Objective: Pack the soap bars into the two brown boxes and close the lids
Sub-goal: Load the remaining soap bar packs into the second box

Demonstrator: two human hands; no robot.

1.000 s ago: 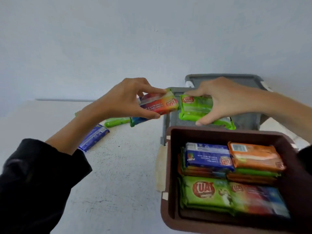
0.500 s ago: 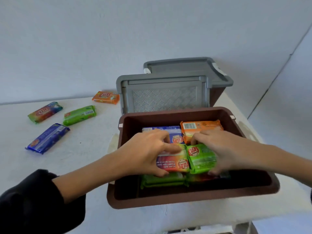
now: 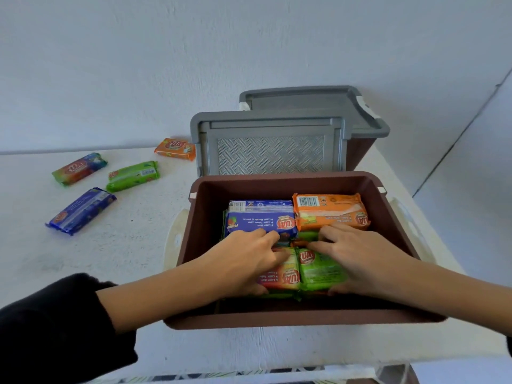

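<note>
Both hands were inside the near brown box (image 3: 277, 320), close side by side, each on its own bar. The left hand (image 3: 243, 261) held the red-and-yellow bar (image 3: 282, 275), with the fingers over its far edge and the thumb at its near edge. The right hand (image 3: 360, 256) held the green bar (image 3: 318, 270) in the same way. These two bars touched along their sides and lay on top of other bars in the near half of the box. Behind them, a blue bar (image 3: 260, 220) and an orange bar (image 3: 329, 209) topped the far stacks.

The step in hand seemed to be the seating of these two bars. To do it well, the person should press them flat and level, so that no corner rises above the rim. Otherwise the grey lid (image 3: 270, 151), which stood upright behind the box, might not close fully. The fingers should let go only when the bars lie steady, and should come out upward, so that the wrappers are not dragged along.

Four more bars lay on the white table (image 3: 124, 245) at the left: a rainbow bar (image 3: 79, 169), a loose green bar (image 3: 133, 176), a loose orange bar (image 3: 175, 148) and a loose blue bar (image 3: 80, 211). The second brown box (image 3: 357, 151) stood behind with its lid down; what it held could not be seen.
</note>
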